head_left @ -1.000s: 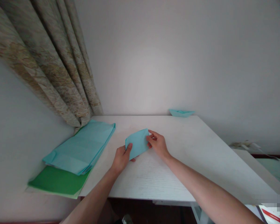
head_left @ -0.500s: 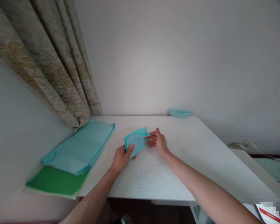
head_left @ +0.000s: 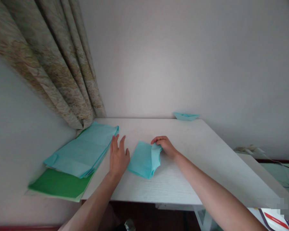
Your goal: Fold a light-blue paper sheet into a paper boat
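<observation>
A folded sheet of light blue paper (head_left: pixel 141 159) is at the middle of the white table (head_left: pixel 183 179), with a narrow flap bent over along its right side. My right hand (head_left: pixel 164 145) pinches the paper at its upper right corner. To the left of the paper is my left hand (head_left: pixel 118 157), fingers spread and pointing away from me, holding nothing. It lies between the folded paper and a stack of blue paper sheets (head_left: pixel 84 150). Whether its edge touches the folded paper I cannot tell.
Green paper (head_left: pixel 60 186) lies beneath the blue stack at the table's left edge. A folded blue paper boat (head_left: pixel 186 116) sits at the back edge against the wall. A patterned curtain (head_left: pixel 62 70) hangs at the left. Cables (head_left: pixel 251 149) lie beyond the table's right side.
My left hand has let go of the folded paper and moved left, fingers spread. My right hand now pinches the paper's corner. The paper has turned and sits nearer to me.
</observation>
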The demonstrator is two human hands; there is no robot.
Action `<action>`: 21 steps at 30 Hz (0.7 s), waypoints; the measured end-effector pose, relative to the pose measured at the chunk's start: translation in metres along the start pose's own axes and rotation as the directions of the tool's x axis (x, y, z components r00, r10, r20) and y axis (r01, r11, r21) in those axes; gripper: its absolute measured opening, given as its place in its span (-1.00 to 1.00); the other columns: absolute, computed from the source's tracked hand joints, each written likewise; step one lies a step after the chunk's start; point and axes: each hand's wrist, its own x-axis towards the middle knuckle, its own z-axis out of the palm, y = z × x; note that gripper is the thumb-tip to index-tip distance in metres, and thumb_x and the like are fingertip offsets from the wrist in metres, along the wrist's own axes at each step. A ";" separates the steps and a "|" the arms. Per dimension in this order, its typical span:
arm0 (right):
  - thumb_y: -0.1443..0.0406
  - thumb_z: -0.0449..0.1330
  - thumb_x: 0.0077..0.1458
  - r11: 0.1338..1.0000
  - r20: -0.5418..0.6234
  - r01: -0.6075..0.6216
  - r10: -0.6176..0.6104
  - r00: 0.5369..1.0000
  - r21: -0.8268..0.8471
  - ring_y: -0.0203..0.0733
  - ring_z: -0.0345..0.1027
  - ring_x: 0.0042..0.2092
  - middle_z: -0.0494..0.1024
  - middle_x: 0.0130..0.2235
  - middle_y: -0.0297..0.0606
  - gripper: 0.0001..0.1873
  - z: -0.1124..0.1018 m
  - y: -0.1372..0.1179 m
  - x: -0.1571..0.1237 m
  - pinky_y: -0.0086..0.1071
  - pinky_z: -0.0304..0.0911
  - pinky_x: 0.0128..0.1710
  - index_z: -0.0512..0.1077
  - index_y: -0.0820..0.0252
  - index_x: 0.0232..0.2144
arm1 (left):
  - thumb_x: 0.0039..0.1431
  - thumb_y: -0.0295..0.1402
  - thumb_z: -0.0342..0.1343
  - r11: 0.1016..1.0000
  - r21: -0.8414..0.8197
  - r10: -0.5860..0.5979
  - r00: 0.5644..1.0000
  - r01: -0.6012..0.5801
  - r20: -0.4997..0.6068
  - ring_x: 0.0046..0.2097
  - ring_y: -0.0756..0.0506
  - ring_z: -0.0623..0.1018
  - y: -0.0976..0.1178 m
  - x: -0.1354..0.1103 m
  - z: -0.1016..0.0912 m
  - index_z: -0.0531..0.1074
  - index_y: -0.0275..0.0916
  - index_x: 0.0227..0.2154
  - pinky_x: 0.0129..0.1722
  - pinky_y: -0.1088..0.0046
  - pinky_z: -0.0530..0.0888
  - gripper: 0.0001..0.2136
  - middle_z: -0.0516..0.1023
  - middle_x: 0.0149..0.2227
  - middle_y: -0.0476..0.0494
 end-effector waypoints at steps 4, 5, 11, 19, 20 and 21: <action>0.35 0.05 -0.36 0.993 0.086 0.116 -0.114 0.990 -0.023 -0.35 0.09 -0.63 0.35 -0.71 -0.37 -0.81 -0.003 -0.005 -0.004 -0.46 -0.08 -0.60 0.48 0.23 -0.68 | 0.19 -0.50 -0.09 0.947 -0.109 0.322 0.912 -0.303 0.255 0.24 -0.19 0.22 0.013 -0.010 0.005 0.44 -0.24 -0.14 0.17 0.14 0.28 -0.75 0.37 0.10 -0.27; 0.34 0.06 -0.34 0.989 0.114 0.144 -0.141 0.983 -0.017 -0.35 0.11 -0.61 0.36 -0.69 -0.37 -0.82 -0.003 -0.006 -0.005 -0.46 -0.06 -0.59 0.48 0.23 -0.67 | 0.22 -0.47 -0.10 0.932 -0.140 0.363 0.881 -0.335 0.302 0.24 -0.19 0.22 0.017 -0.014 0.008 0.43 -0.26 -0.13 0.18 0.14 0.27 -0.74 0.37 0.10 -0.27; 0.40 0.05 -0.23 0.924 0.109 0.188 -0.160 0.981 -0.333 -0.28 0.25 -0.49 0.45 -0.58 -0.37 -0.81 -0.006 0.001 0.001 -0.44 0.12 -0.43 0.48 0.20 -0.61 | 0.27 -0.36 -0.12 0.915 -0.122 0.391 0.767 -0.386 0.509 0.23 -0.22 0.24 0.024 -0.028 0.024 0.36 -0.30 0.02 0.18 0.07 0.25 -0.67 0.34 0.14 -0.31; 0.35 0.30 -0.20 0.651 -0.041 0.078 -0.165 0.985 -0.755 -0.22 0.39 -0.33 0.52 -0.29 -0.29 -0.42 -0.011 0.008 0.000 -0.39 0.23 -0.29 0.39 0.16 -0.03 | 0.25 0.01 -0.22 0.915 0.075 0.237 0.678 -0.397 0.695 0.31 -0.32 -0.01 0.009 -0.026 0.018 0.08 0.04 0.22 0.19 -0.11 0.05 -0.49 -0.03 0.32 -0.15; 0.35 0.32 -0.21 0.642 -0.044 0.073 -0.164 0.986 -0.763 -0.21 0.39 -0.32 0.52 -0.28 -0.29 -0.37 -0.010 0.008 -0.001 -0.38 0.24 -0.28 0.36 0.16 0.00 | 0.25 0.02 -0.23 0.916 0.080 0.228 0.676 -0.392 0.701 0.31 -0.32 -0.02 0.009 -0.025 0.018 0.07 0.05 0.23 0.19 -0.10 0.04 -0.49 -0.05 0.33 -0.14; 0.35 0.33 -0.22 0.637 -0.045 0.074 -0.168 0.985 -0.767 -0.20 0.40 -0.31 0.52 -0.28 -0.29 -0.34 -0.009 0.009 -0.003 -0.38 0.24 -0.28 0.34 0.16 0.02 | 0.25 0.03 -0.23 0.918 0.083 0.222 0.676 -0.388 0.703 0.31 -0.31 -0.03 0.008 -0.024 0.017 0.06 0.06 0.23 0.20 -0.09 0.03 -0.49 -0.05 0.33 -0.14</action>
